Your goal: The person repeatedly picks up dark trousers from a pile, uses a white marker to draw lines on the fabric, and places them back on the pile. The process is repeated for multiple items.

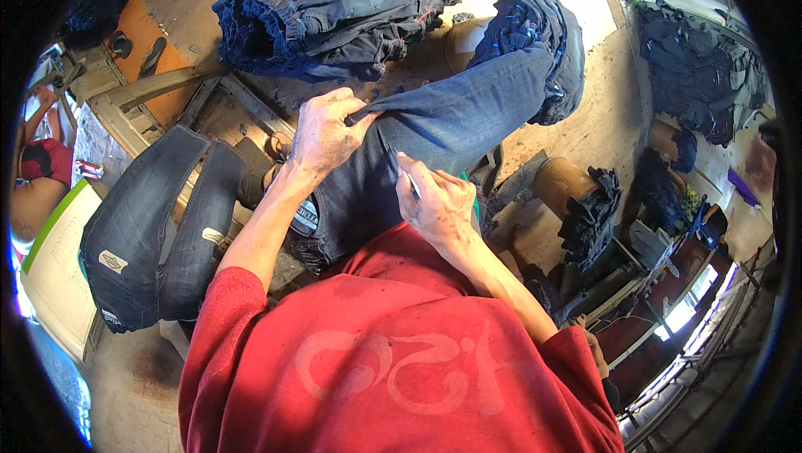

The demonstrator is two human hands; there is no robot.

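Note:
A pair of dark blue jeans point(476, 106) lies across my lap, with one leg stretching away to the upper right. My left hand point(327, 131) is closed and pinches a raised fold of the denim. Just right of it and nearer my body, my right hand point(436, 202) is closed around a small thin pale tool point(413, 187). The tool's tip points at the cloth beside the fold; its exact kind is too small to tell. Part of the waist end, with a pale label point(306, 217), shows below my left wrist.
Dark jeans with pale patches point(138, 227) hang over a support at the left. A large pile of jeans point(342, 10) lies ahead, and more dark garments point(702, 69) at far right. A wooden frame point(159, 90) and a brown cylinder point(564, 186) stand nearby. Another person point(42, 169) is at far left.

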